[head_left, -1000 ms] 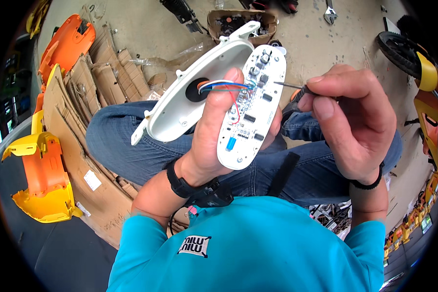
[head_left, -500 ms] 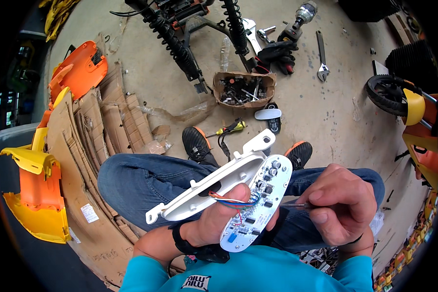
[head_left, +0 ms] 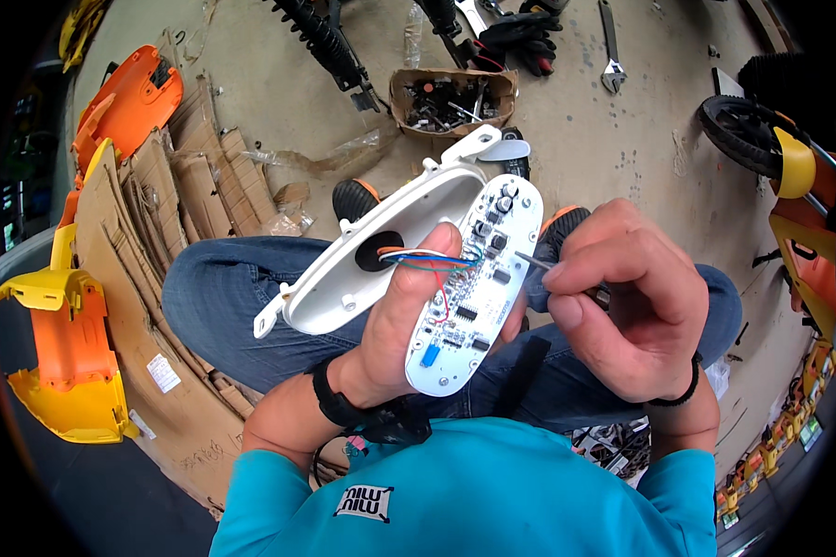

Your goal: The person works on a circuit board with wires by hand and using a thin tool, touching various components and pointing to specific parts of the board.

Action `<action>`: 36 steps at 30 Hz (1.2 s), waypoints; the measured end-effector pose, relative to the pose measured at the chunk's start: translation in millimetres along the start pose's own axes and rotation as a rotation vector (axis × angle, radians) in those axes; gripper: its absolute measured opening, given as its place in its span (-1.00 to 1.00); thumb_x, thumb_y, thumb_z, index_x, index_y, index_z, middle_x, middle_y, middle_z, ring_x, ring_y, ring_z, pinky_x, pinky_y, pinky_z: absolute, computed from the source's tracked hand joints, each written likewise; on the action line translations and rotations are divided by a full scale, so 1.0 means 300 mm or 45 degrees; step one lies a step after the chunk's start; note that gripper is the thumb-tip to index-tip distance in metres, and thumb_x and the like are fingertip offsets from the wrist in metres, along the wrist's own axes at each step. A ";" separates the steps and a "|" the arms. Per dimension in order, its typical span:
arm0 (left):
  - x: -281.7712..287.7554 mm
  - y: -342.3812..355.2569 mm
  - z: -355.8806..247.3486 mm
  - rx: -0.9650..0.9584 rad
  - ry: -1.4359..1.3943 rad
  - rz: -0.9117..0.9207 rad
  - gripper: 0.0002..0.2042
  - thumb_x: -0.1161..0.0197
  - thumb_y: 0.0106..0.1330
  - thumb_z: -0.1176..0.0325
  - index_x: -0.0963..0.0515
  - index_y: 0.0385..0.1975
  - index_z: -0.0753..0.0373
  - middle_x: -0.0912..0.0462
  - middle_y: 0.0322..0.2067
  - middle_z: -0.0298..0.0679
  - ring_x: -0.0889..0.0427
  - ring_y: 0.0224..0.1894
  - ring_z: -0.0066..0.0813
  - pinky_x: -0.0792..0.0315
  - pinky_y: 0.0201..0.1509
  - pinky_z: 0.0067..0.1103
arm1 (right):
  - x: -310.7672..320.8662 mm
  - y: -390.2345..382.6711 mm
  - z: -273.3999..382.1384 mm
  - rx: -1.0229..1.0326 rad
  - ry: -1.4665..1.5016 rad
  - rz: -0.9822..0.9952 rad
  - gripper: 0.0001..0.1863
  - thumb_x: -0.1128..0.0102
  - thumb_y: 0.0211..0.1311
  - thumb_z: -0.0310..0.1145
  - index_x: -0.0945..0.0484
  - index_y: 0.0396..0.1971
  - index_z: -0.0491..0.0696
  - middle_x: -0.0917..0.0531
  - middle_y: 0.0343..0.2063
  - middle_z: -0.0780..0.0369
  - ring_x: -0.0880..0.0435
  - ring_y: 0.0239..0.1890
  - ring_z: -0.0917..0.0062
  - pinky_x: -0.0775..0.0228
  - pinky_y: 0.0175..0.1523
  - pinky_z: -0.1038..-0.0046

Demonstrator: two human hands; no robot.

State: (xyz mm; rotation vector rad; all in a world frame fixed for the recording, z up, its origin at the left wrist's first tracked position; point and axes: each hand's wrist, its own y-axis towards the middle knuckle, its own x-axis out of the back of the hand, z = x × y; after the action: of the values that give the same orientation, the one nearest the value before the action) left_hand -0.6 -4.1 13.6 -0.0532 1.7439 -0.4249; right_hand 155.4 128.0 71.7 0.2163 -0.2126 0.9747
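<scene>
Above the person's lap in the head view, the left hand (head_left: 381,339) grips an elongated white circuit board with rounded ends (head_left: 483,292), thumb over its left edge and fingers curled beneath to the right edge. Thin multicoloured insulated wires (head_left: 437,260) run from the board to the black round opening in a white oval plastic shell with mounting tabs (head_left: 339,278), just beyond the left wrist; whether that hand also bears the shell cannot be told. The right hand (head_left: 632,306) has its thumb and fingers pinched on a thin grey metal tool shaft (head_left: 534,263), its tip at the board's right edge; contact is unclear.

The board looks light, stiff and fragile, best taken by its bare rims, clear of the soldered parts. The wires seem soft and easily strained, so shell and board should stay close. The shell looks light, rigid and rather slippery; its tabs offer purchase.
</scene>
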 end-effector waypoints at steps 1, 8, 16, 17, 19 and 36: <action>0.000 -0.004 0.004 -0.019 -0.009 -0.044 -0.37 0.24 0.45 -0.22 -0.44 0.04 0.28 -0.63 -0.34 -0.17 -0.58 -0.34 -0.49 -0.46 -0.30 -0.62 | -0.005 -0.005 0.002 -0.049 0.079 -0.018 -0.79 -0.22 0.09 -0.59 -0.56 -0.23 -0.20 -0.58 -0.40 0.18 -0.54 -0.34 0.51 -0.32 -0.24 0.55; 0.009 0.001 0.007 0.014 -0.032 -0.003 -0.36 0.10 0.37 -0.25 -0.39 0.12 0.23 -0.62 -0.27 -0.17 -0.57 -0.39 -0.50 -0.42 -0.39 -0.65 | -0.020 -0.012 -0.019 0.094 0.013 -0.047 -0.77 -0.24 0.20 -0.52 -0.56 -0.16 -0.26 -0.62 -0.31 0.11 -0.59 -0.30 0.50 -0.38 -0.19 0.55; 0.014 0.004 0.003 0.003 -0.068 -0.022 -0.38 0.12 0.39 -0.23 -0.43 0.07 0.25 -0.64 -0.25 -0.16 -0.63 -0.34 -0.48 -0.51 -0.31 -0.63 | -0.025 0.002 -0.039 0.215 -0.110 -0.035 -0.78 -0.25 0.20 -0.53 -0.57 -0.16 -0.26 -0.64 -0.33 0.11 -0.62 -0.30 0.46 -0.41 -0.17 0.51; 0.014 0.004 0.003 0.000 -0.061 -0.019 -0.38 0.13 0.39 -0.23 -0.44 0.06 0.25 -0.65 -0.27 -0.15 -0.64 -0.34 -0.48 -0.51 -0.31 -0.63 | -0.025 0.002 -0.038 0.198 -0.108 -0.036 -0.78 -0.25 0.20 -0.54 -0.57 -0.16 -0.26 -0.64 -0.33 0.11 -0.62 -0.29 0.45 -0.41 -0.16 0.51; 0.015 0.008 0.001 0.004 -0.037 0.009 -0.38 0.14 0.39 -0.23 -0.45 0.05 0.26 -0.65 -0.31 -0.16 -0.64 -0.37 -0.49 -0.50 -0.34 -0.64 | -0.024 0.002 -0.034 0.199 -0.128 -0.030 -0.78 -0.25 0.19 -0.55 -0.58 -0.16 -0.26 -0.65 -0.33 0.10 -0.63 -0.28 0.45 -0.42 -0.14 0.50; 0.017 0.015 -0.004 0.008 -0.059 0.070 -0.39 0.11 0.38 -0.23 -0.44 0.08 0.21 -0.66 -0.25 -0.21 -0.66 -0.34 -0.50 -0.51 -0.36 -0.65 | -0.023 0.003 -0.028 0.173 -0.136 -0.018 -0.79 -0.23 0.16 -0.59 -0.58 -0.18 -0.25 -0.65 -0.33 0.11 -0.61 -0.24 0.43 -0.40 -0.09 0.47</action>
State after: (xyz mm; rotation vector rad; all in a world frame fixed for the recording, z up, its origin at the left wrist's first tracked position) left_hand -1.8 -0.8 7.7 -0.0102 1.6940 -0.3858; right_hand 151.6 125.3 61.8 0.3948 -0.2427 0.9655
